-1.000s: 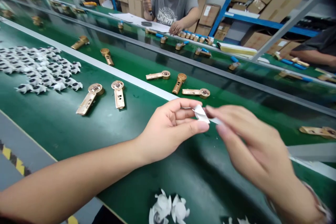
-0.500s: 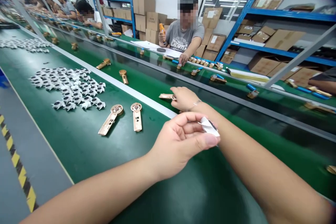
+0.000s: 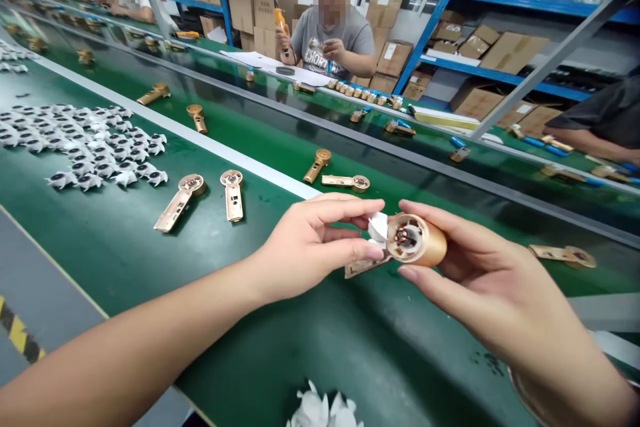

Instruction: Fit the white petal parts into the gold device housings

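Note:
My left hand [image 3: 310, 247] pinches a small white fan blade [image 3: 379, 229] between thumb and fingers. My right hand [image 3: 480, 280] grips a gold fan body [image 3: 417, 241] by its round head, the open end with the motor facing the white blade. The body's flat handle [image 3: 361, 265] sticks out below my left thumb. Blade and gold head are close together, almost touching, above the green conveyor belt [image 3: 280, 347].
Two gold bodies [image 3: 179, 201] [image 3: 233, 195] lie on the belt to the left, others [image 3: 345, 181] beyond the white stripe. A heap of white blades [image 3: 85, 147] lies far left, a few more blades [image 3: 323, 410] at the near edge. A person [image 3: 333, 33] sits opposite.
My right hand reached out to the belt, picked up a gold fan body and brought it back to the white blade. My left hand kept holding the blade.

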The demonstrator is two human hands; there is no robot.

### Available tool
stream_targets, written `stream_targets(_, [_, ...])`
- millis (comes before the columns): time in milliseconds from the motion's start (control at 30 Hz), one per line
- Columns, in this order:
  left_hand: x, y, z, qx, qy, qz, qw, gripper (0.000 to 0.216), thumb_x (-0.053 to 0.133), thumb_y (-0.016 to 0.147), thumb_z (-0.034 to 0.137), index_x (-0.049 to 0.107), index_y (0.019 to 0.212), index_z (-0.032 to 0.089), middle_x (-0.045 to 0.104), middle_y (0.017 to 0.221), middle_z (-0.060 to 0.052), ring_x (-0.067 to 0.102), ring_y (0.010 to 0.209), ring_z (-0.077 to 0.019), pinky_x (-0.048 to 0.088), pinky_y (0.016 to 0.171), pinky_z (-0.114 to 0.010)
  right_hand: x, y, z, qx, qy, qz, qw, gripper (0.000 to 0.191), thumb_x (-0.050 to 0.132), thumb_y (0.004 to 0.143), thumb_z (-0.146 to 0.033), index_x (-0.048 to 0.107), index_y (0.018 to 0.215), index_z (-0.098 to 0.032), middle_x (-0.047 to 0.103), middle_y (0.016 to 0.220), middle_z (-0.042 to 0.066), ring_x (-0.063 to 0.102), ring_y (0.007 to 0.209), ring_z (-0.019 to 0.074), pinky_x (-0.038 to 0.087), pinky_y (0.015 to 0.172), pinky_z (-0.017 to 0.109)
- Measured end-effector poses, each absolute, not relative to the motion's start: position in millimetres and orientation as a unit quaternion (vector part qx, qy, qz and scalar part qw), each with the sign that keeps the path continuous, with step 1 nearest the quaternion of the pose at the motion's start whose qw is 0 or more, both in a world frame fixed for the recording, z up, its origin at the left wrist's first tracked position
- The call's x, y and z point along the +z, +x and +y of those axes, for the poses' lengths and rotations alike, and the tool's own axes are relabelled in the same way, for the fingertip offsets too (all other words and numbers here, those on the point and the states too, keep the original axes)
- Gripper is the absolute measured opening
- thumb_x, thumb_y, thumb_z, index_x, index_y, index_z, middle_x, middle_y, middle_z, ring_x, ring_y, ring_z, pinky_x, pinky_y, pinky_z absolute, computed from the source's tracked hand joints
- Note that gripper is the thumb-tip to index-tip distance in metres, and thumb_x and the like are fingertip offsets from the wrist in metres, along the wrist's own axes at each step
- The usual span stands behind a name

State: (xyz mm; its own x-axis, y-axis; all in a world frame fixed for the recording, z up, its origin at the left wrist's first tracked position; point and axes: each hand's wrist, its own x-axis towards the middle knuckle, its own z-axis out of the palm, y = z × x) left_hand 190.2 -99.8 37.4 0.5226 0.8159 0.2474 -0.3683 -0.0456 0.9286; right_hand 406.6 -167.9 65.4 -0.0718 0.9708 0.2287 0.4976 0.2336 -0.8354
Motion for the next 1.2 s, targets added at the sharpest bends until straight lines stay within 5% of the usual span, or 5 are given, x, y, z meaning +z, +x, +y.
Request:
stream_targets(267, [33,190,-95,0.438,0.590,0.166,0.658,0.044,0.087,0.073,0.013,0.079,0.113,0.030,0.069,0.121,-0.003,0.070,0.108,-0.0192,0.061,0.102,-0.034,70,414,-169,0.267,-0.547,-0.705,0.364,0.048,0.077,0.085,-0.037,0.060,0.130,-0.035,0.074,0.121,0.002,0.076,0.099,0.0223,0.064,0.087,0.030])
stream_targets(767, [35,189,-99,0.434,0.606,0.187,0.640,0.039,0.086,0.073,0.019,0.080,0.110,0.029,0.070,0.116,-0.005,0.071,0.105,-0.0206,0.062,0.092,-0.032,68,419,-166,0.274,-0.547,-0.706,0.356,0.054,0.079,0.081,-0.044,0.064,0.133,-0.042,0.074,0.124,0.001,0.077,0.095,0.0282,0.067,0.084,0.041])
stream_targets(1200, [24,200,-98,0.367,0.528,0.229,0.731,0.039,0.092,0.061,0.013,0.084,0.097,0.027,0.066,0.090,-0.001,0.068,0.081,-0.0132,0.060,0.079,-0.028,70,426,-170,0.040,-0.448,-0.863,0.230,0.058,0.063,0.096,-0.032,0.047,0.151,-0.038,0.067,0.137,0.000,0.072,0.111,0.0248,0.062,0.094,0.035])
